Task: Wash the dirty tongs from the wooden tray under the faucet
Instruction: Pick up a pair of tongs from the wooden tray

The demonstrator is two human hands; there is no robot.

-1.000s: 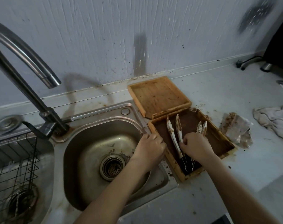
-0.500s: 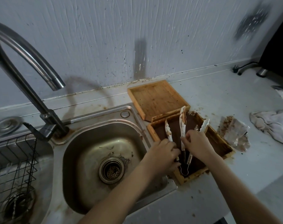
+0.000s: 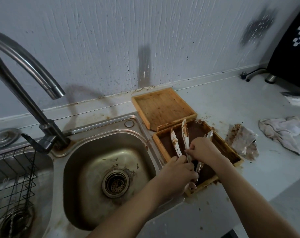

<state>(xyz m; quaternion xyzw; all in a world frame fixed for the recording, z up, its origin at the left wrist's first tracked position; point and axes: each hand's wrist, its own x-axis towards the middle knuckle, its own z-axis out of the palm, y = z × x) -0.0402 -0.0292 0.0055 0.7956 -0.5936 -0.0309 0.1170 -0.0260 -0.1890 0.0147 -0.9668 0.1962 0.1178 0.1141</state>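
right now both hands are over the dirty wooden tray (image 3: pixel 231 152), sorting out the tongs (image 3: pixel 184 134). the left hand (image 3: pixel 177 170) curls round the handle end of one pair; the right hand (image 3: pixel 203 149) pinches an arm of it just beyond, fingers bent. a second pair (image 3: pixel 209 134) seems to lie under the right hand. best to lift one pair by its hinge end, tips up and clear of the tray wall, so the muck stays put. to the left of the left hand the sink (image 3: pixel 87 162) lies open, with the faucet (image 3: pixel 34 69) spout high above it. a clean tray (image 3: pixel 163 107) sits just past the fingertips, and paper (image 3: pixel 241 140) and a rag (image 3: pixel 283 130) lie off to the right.
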